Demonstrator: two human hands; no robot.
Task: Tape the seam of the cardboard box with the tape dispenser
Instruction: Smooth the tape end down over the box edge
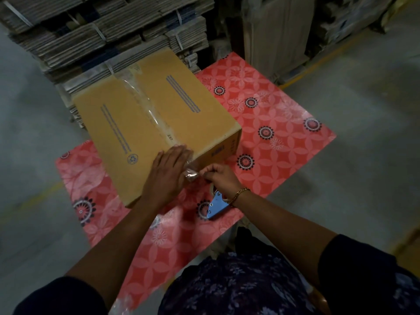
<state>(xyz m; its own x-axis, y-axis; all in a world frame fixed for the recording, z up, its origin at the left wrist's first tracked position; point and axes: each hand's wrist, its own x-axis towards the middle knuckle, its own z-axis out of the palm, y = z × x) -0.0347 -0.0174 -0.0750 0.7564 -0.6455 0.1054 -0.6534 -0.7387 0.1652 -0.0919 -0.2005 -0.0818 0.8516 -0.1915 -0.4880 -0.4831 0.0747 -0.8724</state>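
- Both forearms are bare from wrist to above the elbow.
- The left sleeve (61,296) is dark, plain and pushed up high on the arm.
- The right sleeve (354,267) is the same dark cloth.
- A thin gold chain bracelet (238,193) circles the right wrist.
- The garment (238,285) over the body is dark with a pale bluish flower print.

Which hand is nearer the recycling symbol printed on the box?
Left. The left hand lies flat on the box top at the near edge, just right of the recycling symbol. The right hand is off the box, farther right, above the tape dispenser.
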